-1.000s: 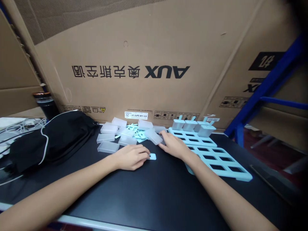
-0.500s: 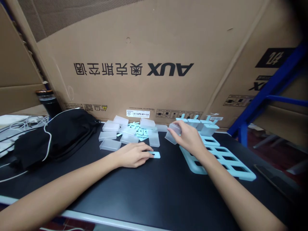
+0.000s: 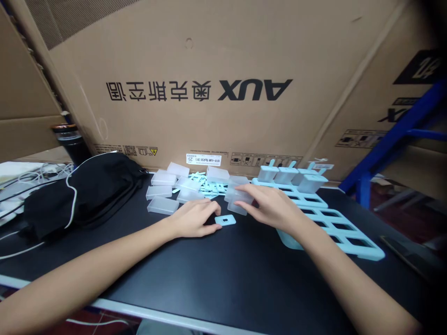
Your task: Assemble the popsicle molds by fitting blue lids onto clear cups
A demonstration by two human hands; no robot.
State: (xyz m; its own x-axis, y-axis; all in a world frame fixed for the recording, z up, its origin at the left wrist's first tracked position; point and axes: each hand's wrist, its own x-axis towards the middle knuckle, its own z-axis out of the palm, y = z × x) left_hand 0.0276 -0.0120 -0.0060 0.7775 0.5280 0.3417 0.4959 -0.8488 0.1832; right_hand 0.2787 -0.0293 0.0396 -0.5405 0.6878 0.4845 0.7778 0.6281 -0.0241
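My left hand point(image 3: 197, 217) rests low over the black tabletop, with thumb and a curled fingertip at the left end of a light blue popsicle mould lid point(image 3: 230, 220) with a central hole. My right hand point(image 3: 274, 207) has its thumb and fingers around a translucent popsicle mould point(image 3: 240, 193), beside other clear moulds that partly overlap it. More moulds point(image 3: 162, 205) lie to the left and behind, around a pile of small light blue sticks and lids point(image 3: 198, 178). A light blue mould rack point(image 3: 344, 226) extends beneath my right forearm, several stick-topped moulds point(image 3: 287, 176) standing at its back.
An upside-down printed cardboard box point(image 3: 195, 125) forms a wall behind the table. On the left are a black cloth bag point(image 3: 87, 190), white cables and a dark bottle point(image 3: 72, 146). A blue metal frame point(image 3: 391, 135) rises at the right.
My right hand has carried the clear mould left and lowered it beside the other moulds. The left hand's fingers have shifted, uncovering more of the blue lid. The view has moved slightly.
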